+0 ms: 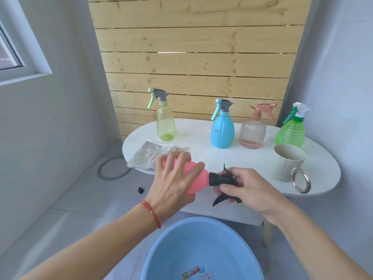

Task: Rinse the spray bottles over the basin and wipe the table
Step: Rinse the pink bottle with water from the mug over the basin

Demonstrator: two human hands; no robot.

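My left hand (171, 182) grips the body of a pink spray bottle (196, 179), held sideways above the front of the white table (252, 158). My right hand (244, 186) grips its black spray head (221, 178), whose trigger points down. Along the back of the table stand a yellow-green bottle (165, 122), a blue bottle (222, 128), a pale pink ribbed bottle (253, 130) and a bright green bottle (290, 130). A grey cloth (149, 156) lies at the table's left end. The blue basin (201, 251) sits below my hands.
A cream mug (287, 162) with a metal ring handle stands at the table's right front. A small black cap (140, 190) lies on the floor to the left. A wooden slat wall stands behind the table, and a window is at far left.
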